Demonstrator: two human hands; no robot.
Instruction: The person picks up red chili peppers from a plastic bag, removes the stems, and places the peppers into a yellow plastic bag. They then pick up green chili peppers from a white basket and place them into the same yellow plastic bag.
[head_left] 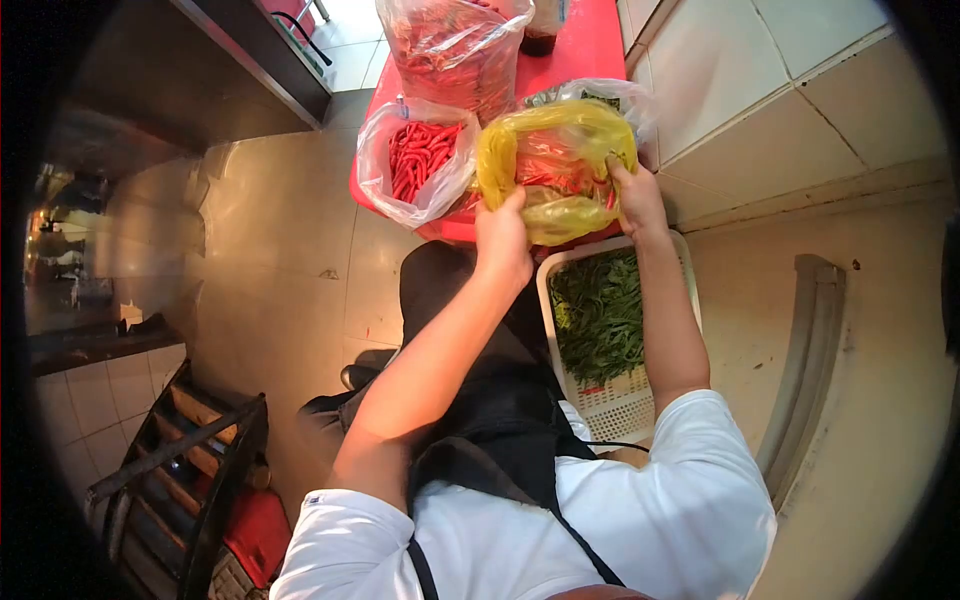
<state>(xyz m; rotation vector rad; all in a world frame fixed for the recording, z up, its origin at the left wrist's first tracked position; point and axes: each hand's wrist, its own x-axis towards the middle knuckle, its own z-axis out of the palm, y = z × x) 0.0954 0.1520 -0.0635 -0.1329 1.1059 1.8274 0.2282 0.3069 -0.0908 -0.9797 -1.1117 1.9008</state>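
Note:
Both my hands grip the rim of a yellow plastic bag (555, 222) on the red table. My left hand (503, 238) is closed on its near left edge, and my right hand (637, 195) pinches its right edge. The bag's mouth is spread wide, with red chillies (562, 160) showing inside. Just left of it, a white plastic bag (375, 165) stands with its top rolled down, full of red chillies (422, 158). Behind these rises a large clear bag (455, 50) packed with more red chillies.
A white basket (612, 410) of green leaves (600, 310) sits below the red table (578, 50). Another clear bag (610, 92) and a dark-bottomed container (541, 38) stand behind. A tiled wall (800, 130) borders the right. At lower left is a black-framed rack (185, 480).

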